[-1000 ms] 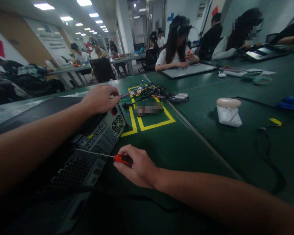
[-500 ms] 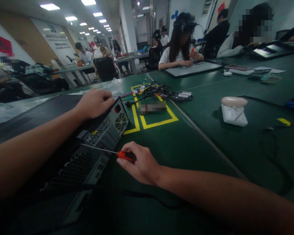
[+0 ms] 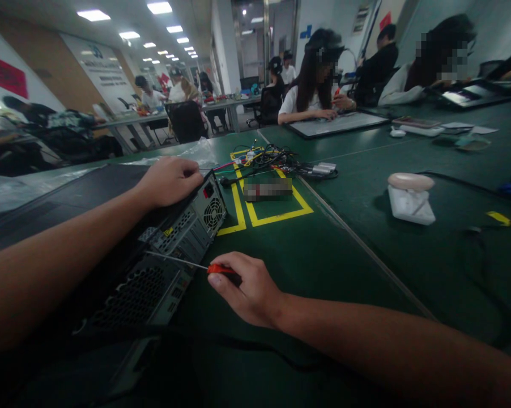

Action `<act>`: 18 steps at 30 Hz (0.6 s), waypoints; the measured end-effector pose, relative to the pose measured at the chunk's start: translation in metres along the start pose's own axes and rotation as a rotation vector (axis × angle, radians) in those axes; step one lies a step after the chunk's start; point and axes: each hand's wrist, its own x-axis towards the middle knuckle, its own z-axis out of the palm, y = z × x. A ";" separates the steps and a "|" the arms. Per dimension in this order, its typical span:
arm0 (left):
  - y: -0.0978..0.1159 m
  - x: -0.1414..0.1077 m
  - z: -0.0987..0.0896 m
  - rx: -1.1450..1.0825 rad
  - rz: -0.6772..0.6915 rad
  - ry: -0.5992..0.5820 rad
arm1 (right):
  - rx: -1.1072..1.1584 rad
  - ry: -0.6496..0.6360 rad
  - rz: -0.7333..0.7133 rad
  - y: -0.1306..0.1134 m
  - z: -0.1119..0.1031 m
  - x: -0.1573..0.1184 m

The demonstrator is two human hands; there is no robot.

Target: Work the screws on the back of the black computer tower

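Note:
A black desktop computer case lies on the green table at the left, its grey rear panel with fan grille, ports and slots turned toward the right. My left hand is on the top near the rear edge, fingers bent over it; some fingertips are hidden. In my right hand is a screwdriver with a red handle, fingers closed round it. Its long thin shaft points left, and the tip meets the rear panel's edge near the middle. Whether a screw sits under the tip, I cannot make out.
Beyond the case lies a tangle of cables by yellow tape marks. A white box with a pinkish lid stands at the right. A dark strap crosses the foreground. Co-workers sit across the table with flat panels.
The whole view has shifted slightly down and right. My right hand has turned a little round the screwdriver's handle, while the tip stays at the same place on the case.

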 end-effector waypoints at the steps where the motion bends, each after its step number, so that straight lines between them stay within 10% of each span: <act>1: 0.000 0.000 0.000 -0.005 0.004 0.001 | 0.010 0.003 0.017 -0.001 0.000 0.000; 18: -0.006 0.002 0.005 -0.072 0.032 0.047 | 0.003 -0.011 0.045 0.002 0.001 0.001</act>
